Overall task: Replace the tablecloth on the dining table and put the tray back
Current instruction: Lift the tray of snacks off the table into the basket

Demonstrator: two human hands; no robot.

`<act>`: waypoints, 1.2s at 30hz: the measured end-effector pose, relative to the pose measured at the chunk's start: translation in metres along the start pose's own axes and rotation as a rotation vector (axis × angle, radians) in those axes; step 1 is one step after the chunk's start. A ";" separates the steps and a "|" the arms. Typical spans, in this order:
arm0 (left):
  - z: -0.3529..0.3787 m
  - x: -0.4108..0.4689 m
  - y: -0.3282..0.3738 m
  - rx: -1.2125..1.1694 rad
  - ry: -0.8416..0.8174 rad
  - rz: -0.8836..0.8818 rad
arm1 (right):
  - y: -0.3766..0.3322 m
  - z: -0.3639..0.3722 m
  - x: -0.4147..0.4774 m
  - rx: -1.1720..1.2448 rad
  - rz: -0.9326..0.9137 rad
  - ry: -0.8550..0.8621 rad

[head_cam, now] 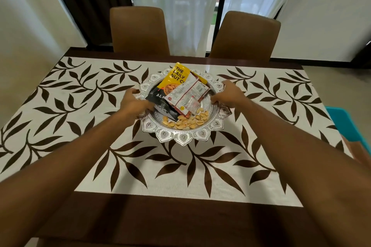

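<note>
The tray [181, 136], a silver dish with a scalloped rim, sits at the centre of the frame on the leaf-patterned tablecloth [80, 94]. I have my left hand [133, 102] on its left rim and my right hand [230, 94] on its right rim, fingers curled closed over the edges; how far they reach underneath I cannot tell.

The load is what worries me. A yellow nut packet [176, 78] leans up at the far side, a white-and-red packet [190, 94] lies across it, and loose pistachio shells [188, 120] are heaped near the low front rim. If I lift unevenly, or tip the dish toward me, I judge the shells would slide over the edge onto the cloth and the tall packet could topple.

The cloth covers only the middle of the dark surface [160, 218]. Dragging the tray instead of lifting it clear could bunch the cloth.

Two brown chairs [138, 30] stand at the top of the frame, well apart from my hands.
</note>
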State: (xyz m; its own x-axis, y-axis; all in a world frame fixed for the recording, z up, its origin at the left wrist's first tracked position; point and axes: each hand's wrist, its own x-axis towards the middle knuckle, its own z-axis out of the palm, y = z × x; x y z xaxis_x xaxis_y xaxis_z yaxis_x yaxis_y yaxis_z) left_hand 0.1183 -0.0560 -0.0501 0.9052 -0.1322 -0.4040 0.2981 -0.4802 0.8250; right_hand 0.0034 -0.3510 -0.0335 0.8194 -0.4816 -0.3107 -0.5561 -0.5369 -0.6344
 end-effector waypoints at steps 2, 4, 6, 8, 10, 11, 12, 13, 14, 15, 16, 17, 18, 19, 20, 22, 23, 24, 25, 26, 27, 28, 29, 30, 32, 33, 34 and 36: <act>0.002 -0.002 0.005 -0.047 -0.020 -0.030 | 0.000 -0.002 -0.004 0.045 0.040 -0.041; 0.005 -0.003 0.014 -0.091 -0.053 -0.068 | 0.001 -0.003 -0.007 0.094 0.100 -0.046; 0.007 0.001 0.017 -0.075 -0.025 -0.053 | 0.001 -0.001 -0.012 0.128 0.125 -0.044; 0.007 0.004 0.015 -0.034 -0.009 -0.005 | -0.001 0.001 -0.014 0.163 0.145 -0.022; 0.006 0.001 0.012 -0.033 -0.031 -0.001 | 0.002 0.007 -0.012 0.153 0.152 0.002; 0.006 0.000 0.009 -0.037 -0.039 -0.006 | 0.007 0.010 -0.011 0.170 0.154 0.018; 0.004 -0.001 0.008 -0.045 -0.044 -0.014 | 0.010 0.013 -0.010 0.207 0.173 0.032; 0.003 -0.001 0.008 -0.052 -0.050 -0.026 | 0.012 0.017 -0.011 0.236 0.191 0.051; 0.001 0.000 0.007 -0.060 -0.062 -0.037 | 0.013 0.020 -0.014 0.237 0.201 0.070; 0.001 -0.001 0.008 -0.056 -0.076 -0.043 | 0.015 0.021 -0.014 0.215 0.195 0.090; 0.001 0.000 0.007 -0.060 -0.081 -0.039 | 0.016 0.022 -0.014 0.204 0.195 0.100; 0.001 -0.002 0.007 -0.060 -0.080 -0.024 | 0.017 0.022 -0.014 0.208 0.199 0.099; 0.002 -0.003 0.008 -0.068 -0.076 -0.005 | 0.017 0.021 -0.014 0.211 0.208 0.093; 0.003 -0.007 0.009 -0.070 -0.070 0.013 | 0.018 0.020 -0.014 0.194 0.204 0.095; 0.003 -0.010 0.010 -0.072 -0.066 0.029 | 0.019 0.018 -0.015 0.176 0.194 0.098; 0.003 -0.016 0.013 -0.068 -0.058 0.052 | 0.021 0.013 -0.021 0.170 0.186 0.097; 0.002 -0.022 0.017 -0.064 -0.053 0.059 | 0.021 0.011 -0.025 0.187 0.179 0.097; 0.001 -0.025 0.021 -0.065 -0.051 0.072 | 0.022 0.009 -0.031 0.206 0.177 0.099; 0.000 -0.034 0.025 -0.065 -0.051 0.082 | 0.024 0.005 -0.039 0.225 0.172 0.109; 0.001 -0.041 0.028 -0.069 -0.051 0.092 | 0.025 0.000 -0.048 0.230 0.169 0.118; 0.002 -0.050 0.032 -0.067 -0.057 0.099 | 0.028 -0.003 -0.055 0.234 0.159 0.130; 0.004 -0.055 0.033 -0.075 -0.060 0.109 | 0.031 -0.009 -0.063 0.230 0.147 0.143; 0.006 -0.065 0.036 -0.079 -0.069 0.114 | 0.034 -0.014 -0.072 0.231 0.136 0.163; 0.010 -0.075 0.037 -0.088 -0.081 0.118 | 0.039 -0.022 -0.084 0.227 0.126 0.183; 0.021 -0.099 0.040 -0.096 -0.106 0.135 | 0.055 -0.038 -0.109 0.215 0.117 0.228; 0.028 -0.113 0.042 -0.087 -0.114 0.141 | 0.063 -0.045 -0.122 0.208 0.120 0.239; 0.033 -0.122 0.042 -0.084 -0.116 0.152 | 0.071 -0.049 -0.132 0.204 0.123 0.247; 0.055 -0.158 0.044 -0.072 -0.146 0.179 | 0.096 -0.069 -0.165 0.200 0.127 0.280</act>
State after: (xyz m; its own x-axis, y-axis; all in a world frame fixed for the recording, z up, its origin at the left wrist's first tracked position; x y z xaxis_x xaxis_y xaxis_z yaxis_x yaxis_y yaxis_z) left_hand -0.0284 -0.1038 0.0285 0.8938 -0.3358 -0.2972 0.1625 -0.3752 0.9126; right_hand -0.1953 -0.3705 0.0054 0.6601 -0.7219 -0.2075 -0.5903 -0.3278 -0.7376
